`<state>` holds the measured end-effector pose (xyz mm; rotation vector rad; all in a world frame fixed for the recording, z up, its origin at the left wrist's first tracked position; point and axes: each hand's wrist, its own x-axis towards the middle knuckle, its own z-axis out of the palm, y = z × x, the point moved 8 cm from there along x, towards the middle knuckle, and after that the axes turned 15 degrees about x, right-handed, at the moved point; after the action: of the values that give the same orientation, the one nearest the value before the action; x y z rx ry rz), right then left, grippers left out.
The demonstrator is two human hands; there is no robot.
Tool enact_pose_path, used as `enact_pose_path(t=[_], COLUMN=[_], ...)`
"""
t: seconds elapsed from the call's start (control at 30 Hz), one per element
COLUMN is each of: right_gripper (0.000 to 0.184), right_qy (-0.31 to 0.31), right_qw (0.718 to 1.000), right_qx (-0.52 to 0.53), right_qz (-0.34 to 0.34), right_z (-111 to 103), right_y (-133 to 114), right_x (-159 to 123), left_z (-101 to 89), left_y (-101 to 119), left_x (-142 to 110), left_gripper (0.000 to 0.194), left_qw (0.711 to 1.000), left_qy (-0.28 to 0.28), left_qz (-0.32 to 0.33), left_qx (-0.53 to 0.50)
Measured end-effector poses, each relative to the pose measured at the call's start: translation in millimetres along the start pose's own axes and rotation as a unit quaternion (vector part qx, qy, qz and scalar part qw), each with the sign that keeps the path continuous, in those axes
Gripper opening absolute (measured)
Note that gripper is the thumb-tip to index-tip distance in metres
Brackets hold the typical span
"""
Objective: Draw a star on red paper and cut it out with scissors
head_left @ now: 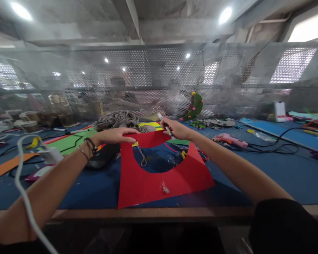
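Observation:
A red sheet with a large round opening cut in it is in front of me, its far edge lifted and its near edge low over the blue table. My left hand grips its far left corner, fingers closed over the edge. At the top edge, my right hand is closed around a white marker pen and also touches the sheet. Through the opening show a small loop of grey cord and the yellow handle of a tool. A whitish patch marks the sheet's near part.
Grey yarn is heaped behind the sheet. A dark device and a white plug are left; a white cable crosses my left forearm. Right are a pink glue gun and black cords. A perforated screen stands behind.

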<state>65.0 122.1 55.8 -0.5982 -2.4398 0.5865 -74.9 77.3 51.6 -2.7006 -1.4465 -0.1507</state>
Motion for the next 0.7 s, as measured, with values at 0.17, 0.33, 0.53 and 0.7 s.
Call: enact_pose_path(t=[0.17, 0.33, 0.53, 0.7], right_gripper=[0.017, 0.013, 0.013, 0.012], right_qy=[0.021, 0.017, 0.019, 0.036], right_qw=[0.999, 0.999, 1.0, 0.997], right_qx=[-0.03, -0.04, 0.005, 0.071], right_qz=[-0.011, 0.002, -0.012, -0.018], right_z=[-7.6, -5.6, -6.0, -18.9], right_y=[-15.4, -20.5, -33.9, -39.8], right_x=[0.2, -10.9, -29.6, -50.0], left_z=[-13.4, -17.2, -20.4, -8.8], left_y=[2.8, 1.7, -3.3, 9.2], left_x=[1.1, 4.7, 7.8, 15.9], left_gripper=[0.036, 0.037, 0.041, 0.03], left_qw=[0.999, 0.993, 0.974, 0.968], left_qy=[0.034, 0.087, 0.164, 0.176], left_qz=[-0.015, -0.037, -0.083, -0.04], left_qx=[0.037, 0.074, 0.135, 0.174])
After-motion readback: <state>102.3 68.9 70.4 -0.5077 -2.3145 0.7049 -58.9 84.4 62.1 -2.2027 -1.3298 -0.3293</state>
